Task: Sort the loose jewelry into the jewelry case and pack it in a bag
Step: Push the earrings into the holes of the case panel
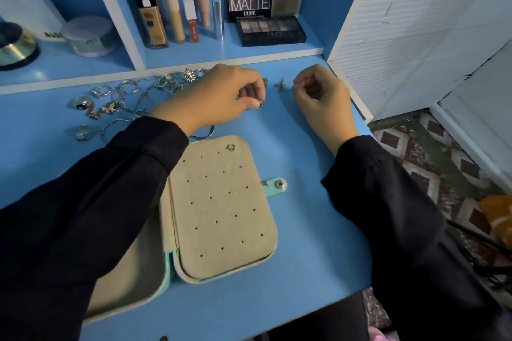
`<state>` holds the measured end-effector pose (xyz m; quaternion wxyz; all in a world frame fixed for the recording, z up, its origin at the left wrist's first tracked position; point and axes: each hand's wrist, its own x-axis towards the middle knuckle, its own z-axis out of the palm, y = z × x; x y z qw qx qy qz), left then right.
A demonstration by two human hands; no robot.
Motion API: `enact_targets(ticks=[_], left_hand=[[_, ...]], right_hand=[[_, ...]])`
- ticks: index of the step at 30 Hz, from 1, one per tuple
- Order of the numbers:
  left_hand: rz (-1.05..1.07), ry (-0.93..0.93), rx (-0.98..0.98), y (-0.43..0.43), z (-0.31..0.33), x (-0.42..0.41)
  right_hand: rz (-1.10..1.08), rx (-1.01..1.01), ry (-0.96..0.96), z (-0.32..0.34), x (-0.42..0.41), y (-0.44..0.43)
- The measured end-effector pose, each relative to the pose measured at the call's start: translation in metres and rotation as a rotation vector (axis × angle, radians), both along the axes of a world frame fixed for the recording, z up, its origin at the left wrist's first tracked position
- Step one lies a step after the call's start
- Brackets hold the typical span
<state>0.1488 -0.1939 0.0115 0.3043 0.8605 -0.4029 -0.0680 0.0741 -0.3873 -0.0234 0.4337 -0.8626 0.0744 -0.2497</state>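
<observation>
Green-stoned earring [260, 104], pinched in left hand [219, 97] fingers above the jewelry case [221, 210], might slip; right hand [321, 94] clenched, contents unclear

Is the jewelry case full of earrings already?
No, the open jewelry case holds just one small earring at the top of its holed panel.

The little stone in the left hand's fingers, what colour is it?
Green, on the small earring pinched by the left hand; the head view shows it.
</observation>
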Motion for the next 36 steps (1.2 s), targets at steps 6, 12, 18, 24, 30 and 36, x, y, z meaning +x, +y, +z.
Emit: enact_targets(ticks=[6, 12, 18, 24, 30, 36], left_hand=[[0.038, 0.028, -0.041, 0.013, 0.013, -0.012], [0.041, 0.081, -0.116, 0.034, 0.019, -0.03], [0.069, 0.115, -0.122, 0.052, 0.016, -0.048], [0.101, 0.141, -0.122, 0.065, 0.013, -0.067], [0.142, 0.161, -0.142, 0.076, 0.01, -0.092], [0.151, 0.124, -0.152, 0.083, 0.011, -0.106]], right_hand=[[0.081, 0.286, 0.064, 0.009, -0.022, 0.021], [0.161, 0.492, 0.107, 0.013, -0.049, 0.048], [0.199, 0.533, 0.157, 0.011, -0.071, 0.069], [0.164, 0.417, 0.171, 0.007, -0.084, 0.08], [0.156, 0.393, 0.137, 0.006, -0.09, 0.086], [0.129, 0.338, 0.077, 0.009, -0.094, 0.092]])
